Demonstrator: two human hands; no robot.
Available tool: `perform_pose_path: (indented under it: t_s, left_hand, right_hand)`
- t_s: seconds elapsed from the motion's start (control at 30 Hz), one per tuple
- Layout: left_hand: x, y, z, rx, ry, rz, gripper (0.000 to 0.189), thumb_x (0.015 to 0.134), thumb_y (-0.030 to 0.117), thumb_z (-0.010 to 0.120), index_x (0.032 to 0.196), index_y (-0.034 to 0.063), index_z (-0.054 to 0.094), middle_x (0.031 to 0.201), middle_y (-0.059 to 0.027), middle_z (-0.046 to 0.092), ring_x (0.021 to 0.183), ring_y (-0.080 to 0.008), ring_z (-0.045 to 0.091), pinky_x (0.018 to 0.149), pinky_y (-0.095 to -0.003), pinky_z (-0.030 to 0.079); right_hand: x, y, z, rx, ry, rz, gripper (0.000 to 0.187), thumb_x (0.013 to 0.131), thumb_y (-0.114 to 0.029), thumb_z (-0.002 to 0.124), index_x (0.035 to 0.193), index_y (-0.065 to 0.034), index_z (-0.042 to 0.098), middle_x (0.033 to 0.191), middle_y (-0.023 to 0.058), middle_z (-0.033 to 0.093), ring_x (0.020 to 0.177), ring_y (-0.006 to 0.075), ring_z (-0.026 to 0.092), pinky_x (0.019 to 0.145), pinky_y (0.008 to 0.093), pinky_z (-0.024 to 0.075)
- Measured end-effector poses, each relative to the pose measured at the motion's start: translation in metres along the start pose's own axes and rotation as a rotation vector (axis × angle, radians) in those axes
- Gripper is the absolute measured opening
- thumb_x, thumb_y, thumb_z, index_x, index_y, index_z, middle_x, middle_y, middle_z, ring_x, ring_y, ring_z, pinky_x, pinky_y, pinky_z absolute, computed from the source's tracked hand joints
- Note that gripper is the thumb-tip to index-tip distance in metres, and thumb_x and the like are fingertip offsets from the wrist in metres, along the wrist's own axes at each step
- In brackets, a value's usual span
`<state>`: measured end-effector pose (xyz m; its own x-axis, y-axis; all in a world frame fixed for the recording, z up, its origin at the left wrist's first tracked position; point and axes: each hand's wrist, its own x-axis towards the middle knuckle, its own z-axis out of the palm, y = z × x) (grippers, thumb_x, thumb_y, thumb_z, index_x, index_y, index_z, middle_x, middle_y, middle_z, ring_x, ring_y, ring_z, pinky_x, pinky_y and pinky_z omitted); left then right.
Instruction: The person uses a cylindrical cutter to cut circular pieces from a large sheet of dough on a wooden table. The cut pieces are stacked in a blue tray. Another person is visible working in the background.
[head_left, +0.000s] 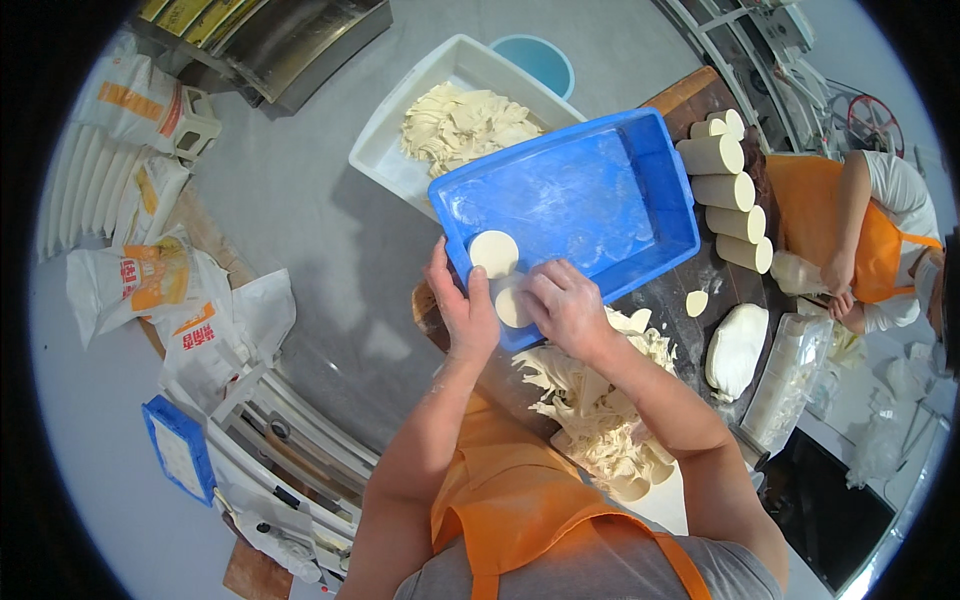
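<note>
My left hand (466, 309) grips the wall at the near left corner of a blue plastic tub (555, 195), fingers outside and thumb inside. Within that corner lie two pale round dough pieces: one dough disc (493, 253) by my left fingers, and a second dough disc (514, 306) nearer me. My right hand (566, 304) is over the tub's near edge, its curled, slightly blurred fingers at the second disc; whether they pinch it is unclear. Below my right forearm, a heap of shredded dough (600, 397) sits on the dark worktable (671, 322).
Several dough cylinders (724, 191) line the table's right side, near a white wrapped bundle (737, 351) and a small dough piece (697, 303). Behind the tub stand a white bin (375, 142) holding dough sheets and a light-blue bucket (540, 64). A co-worker in an orange apron (806, 214) is at right.
</note>
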<state>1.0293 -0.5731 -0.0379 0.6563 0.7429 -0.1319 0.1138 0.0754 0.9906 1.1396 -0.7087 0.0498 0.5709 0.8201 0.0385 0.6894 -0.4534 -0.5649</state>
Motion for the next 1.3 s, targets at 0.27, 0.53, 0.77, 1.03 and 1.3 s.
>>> perform_pose_path:
  t_s: [0.27,0.53,0.77,1.03,1.3]
  left_hand:
    - [-0.001,-0.001,0.000,-0.013,-0.002,0.001,0.067,0.110,0.010,0.061,0.171,0.0001,0.035,0.155,-0.0244,0.046,0.142,-0.0386,0.053,0.122,-0.0523,0.043]
    - [-0.001,-0.001,-0.001,-0.036,-0.002,0.001,0.068,0.109,0.010,0.063,0.171,0.0005,0.036,0.153,-0.0248,0.048,0.140,-0.0398,0.055,0.120,-0.0530,0.044]
    - [0.001,-0.003,0.002,-0.031,0.021,0.022,0.066,0.109,0.010,0.063,0.170,-0.0002,0.038,0.150,-0.0259,0.051,0.138,-0.0409,0.056,0.120,-0.0535,0.044]
    - [0.000,-0.002,0.001,-0.012,0.002,0.031,0.067,0.110,0.011,0.063,0.171,-0.0001,0.037,0.151,-0.0251,0.050,0.139,-0.0404,0.056,0.120,-0.0525,0.045]
    - [-0.001,0.002,-0.002,0.009,0.001,0.030,0.065,0.112,0.011,0.061,0.171,-0.0002,0.037,0.153,-0.0237,0.049,0.139,-0.0375,0.056,0.120,-0.0511,0.046]
  right_hand:
    - [-0.003,-0.003,0.005,-0.053,0.106,-0.126,0.022,0.084,-0.003,0.086,0.103,-0.0059,0.076,0.100,0.0100,0.074,0.086,0.0325,0.071,0.071,0.0446,0.0607]
    - [0.037,0.008,0.011,0.272,0.025,0.286,0.017,0.099,-0.008,0.077,0.115,-0.0017,0.077,0.107,0.0181,0.082,0.094,0.0364,0.081,0.083,0.0446,0.0639]
    - [0.060,0.012,0.025,0.296,-0.058,0.344,0.028,0.103,-0.009,0.070,0.129,-0.0025,0.075,0.116,0.0231,0.083,0.105,0.0422,0.081,0.092,0.0475,0.0644]
    - [0.064,0.016,0.029,0.183,-0.011,0.247,0.034,0.103,-0.014,0.071,0.135,-0.0064,0.076,0.127,0.0210,0.078,0.128,0.0458,0.069,0.110,0.0513,0.0569]
    - [0.075,0.015,0.032,-0.093,-0.328,0.051,0.045,0.107,-0.035,0.072,0.132,0.0018,0.074,0.125,0.0248,0.073,0.127,0.0461,0.066,0.111,0.0532,0.0533]
